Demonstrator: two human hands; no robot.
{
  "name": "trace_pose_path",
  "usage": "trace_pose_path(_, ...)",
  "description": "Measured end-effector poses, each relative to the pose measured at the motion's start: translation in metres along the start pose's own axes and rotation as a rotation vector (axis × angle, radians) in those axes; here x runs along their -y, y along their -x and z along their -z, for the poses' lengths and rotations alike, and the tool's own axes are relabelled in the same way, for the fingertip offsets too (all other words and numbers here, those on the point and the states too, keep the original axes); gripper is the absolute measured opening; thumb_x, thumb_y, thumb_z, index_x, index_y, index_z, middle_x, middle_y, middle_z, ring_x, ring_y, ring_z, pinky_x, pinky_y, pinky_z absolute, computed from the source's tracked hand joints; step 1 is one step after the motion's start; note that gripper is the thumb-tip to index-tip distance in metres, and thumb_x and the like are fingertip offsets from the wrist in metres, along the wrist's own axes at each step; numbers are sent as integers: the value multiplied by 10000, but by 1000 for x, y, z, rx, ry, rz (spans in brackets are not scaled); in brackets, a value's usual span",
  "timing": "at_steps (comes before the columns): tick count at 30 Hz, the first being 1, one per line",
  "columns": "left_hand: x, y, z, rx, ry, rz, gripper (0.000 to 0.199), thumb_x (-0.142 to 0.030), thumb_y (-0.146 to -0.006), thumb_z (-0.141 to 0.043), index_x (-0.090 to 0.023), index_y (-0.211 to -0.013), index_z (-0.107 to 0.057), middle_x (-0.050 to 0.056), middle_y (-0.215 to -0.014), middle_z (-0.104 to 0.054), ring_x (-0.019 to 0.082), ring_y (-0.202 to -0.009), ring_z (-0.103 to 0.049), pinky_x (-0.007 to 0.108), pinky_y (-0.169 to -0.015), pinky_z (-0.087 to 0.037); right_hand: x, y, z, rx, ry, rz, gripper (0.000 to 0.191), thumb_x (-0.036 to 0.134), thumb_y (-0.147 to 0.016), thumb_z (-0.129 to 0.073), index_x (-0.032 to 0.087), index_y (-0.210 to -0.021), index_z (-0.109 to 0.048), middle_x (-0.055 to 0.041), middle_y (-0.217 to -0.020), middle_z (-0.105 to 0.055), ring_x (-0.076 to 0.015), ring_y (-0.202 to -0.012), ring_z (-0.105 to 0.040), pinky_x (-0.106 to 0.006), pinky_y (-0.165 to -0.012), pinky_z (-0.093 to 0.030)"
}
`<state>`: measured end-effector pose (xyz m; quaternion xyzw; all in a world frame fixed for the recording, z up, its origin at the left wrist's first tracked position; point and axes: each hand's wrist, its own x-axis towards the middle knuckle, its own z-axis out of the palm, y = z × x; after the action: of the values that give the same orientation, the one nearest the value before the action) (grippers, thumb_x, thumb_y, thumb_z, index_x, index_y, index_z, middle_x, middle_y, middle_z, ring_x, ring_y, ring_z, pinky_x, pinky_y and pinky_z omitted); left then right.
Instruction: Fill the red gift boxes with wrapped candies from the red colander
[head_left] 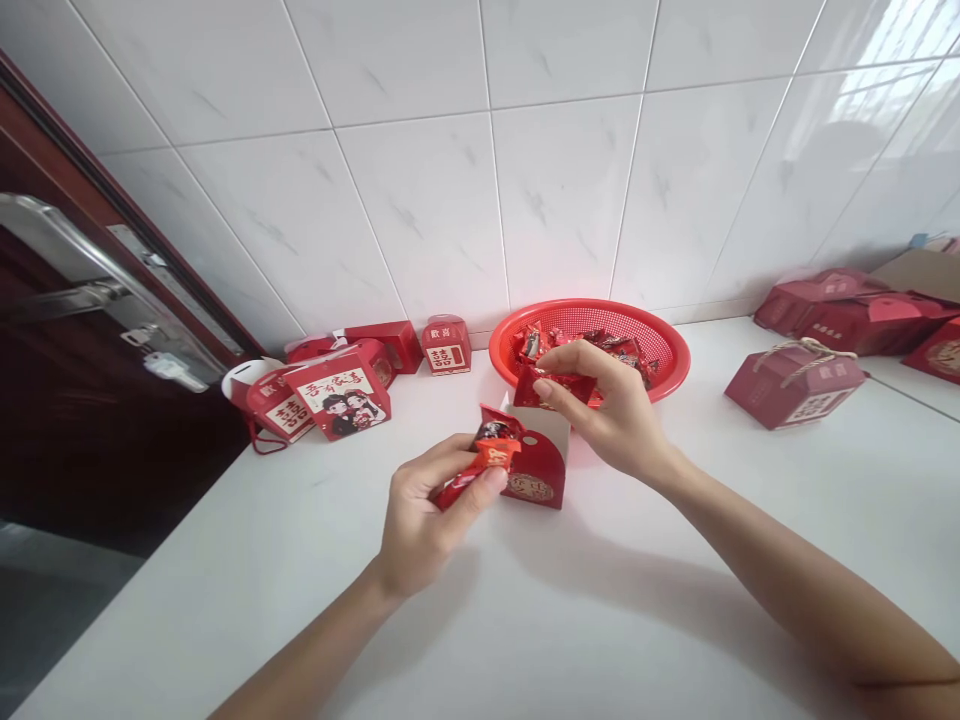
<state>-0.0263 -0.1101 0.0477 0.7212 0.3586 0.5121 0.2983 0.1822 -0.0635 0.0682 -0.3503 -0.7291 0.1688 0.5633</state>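
Observation:
My left hand (431,510) is closed around several wrapped candies (495,455) in red and orange wrappers, just left of a small red gift box (536,475). The box stands upright on the white table with its top flap up and gold lettering on its front. Above the box, my right hand (611,405) pinches a dark red wrapped candy (553,390) between thumb and fingers. Behind it sits an oval red plastic basket (670,375) with more wrapped candies (626,352) inside, partly hidden by my right hand.
Several red gift boxes (345,395) stand at the left, with a small one (446,347) by the tiled wall. At right is a box with a twine handle (796,385), and more red boxes (847,310) behind it. A dark door (90,420) borders the table's left edge.

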Motion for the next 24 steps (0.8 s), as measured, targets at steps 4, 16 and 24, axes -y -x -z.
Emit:
trace_pose_path(4,7,-4,0,188,-135,-336,147,-119,-874,-679,-194,-934,-791,45,-909,-753,165,-830,-705,295,-865,-587,-2,1,-3,93,-37,-100,90,233,-920,-619,198,-995,-654,-44,-984,-735,-181,-898,-692,-299,-761,-560)
trace_pose_path(16,2,-16,-17,582,-366,-345,233,-184,-945,-592,-258,-1063,-778,15,-944,-790,201,-941,-694,491,-1188,-338,-2,-1,-8,120,-117,-190,33,187,-865,-637,183,-877,-667,-25,-860,-740,-169,-780,-690,-322,-728,-573)
trace_pose_path(24,2,-13,-12,632,-424,-374,259,-106,-919,-592,-264,-1039,-757,-10,-1016,-794,199,-1049,-685,427,-1161,-330,-11,1,-13,170,-157,-233,28,154,-840,-646,176,-831,-632,-14,-832,-706,-158,-746,-673,-303,-684,-560)
